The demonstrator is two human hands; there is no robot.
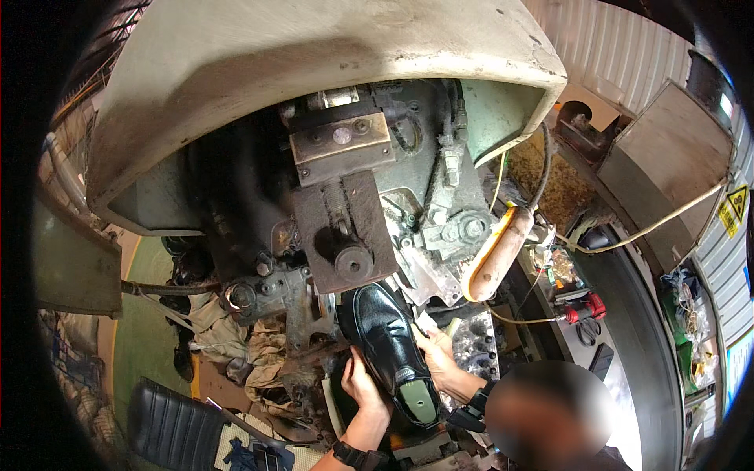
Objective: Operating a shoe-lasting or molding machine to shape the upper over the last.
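Observation:
A black leather shoe [382, 326] sits sole-up on a last, its green heel plate [420, 399] facing me and its toe pushed in under the machine's dark metal head [345, 235]. My left hand [363, 386] grips the shoe's left side near the heel. On the shoe's right side, my right hand [437, 357] holds it with the fingers wrapped over the edge. Both wrists carry dark bands.
A big, worn beige and green machine housing [314, 55] fills the top. Rags [259, 353] lie at the lower left beside a black padded seat [169, 428]. Right of the machine are a padded lever [495, 255], cables, red-handled tools [585, 308] and a person's head [550, 412].

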